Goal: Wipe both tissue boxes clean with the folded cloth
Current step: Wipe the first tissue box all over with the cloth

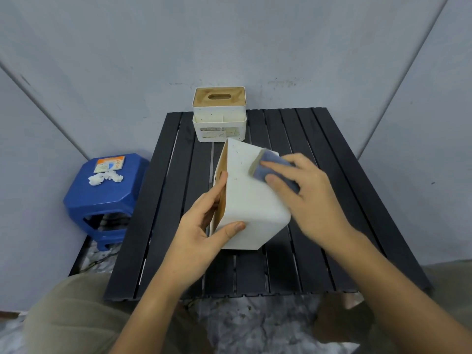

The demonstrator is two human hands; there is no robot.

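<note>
The left hand (204, 221) grips the near tissue box (250, 200), tipped on its side over the black tabletop (319, 139). The right hand (306, 192), fingers straight, presses the folded cloth (270, 167) against the box's far right upper face. The second tissue box (219, 116) stands upright at the tabletop's far edge.

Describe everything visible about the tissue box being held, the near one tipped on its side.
The near tissue box is white with dark specks, rounded corners and a wood-look lid facing left. It is tipped, its lower end at the black slatted table. The left hand grips its lid end, thumb on the white face, fingers on the lid. The right hand presses a folded blue cloth flat on its upper face.
</note>
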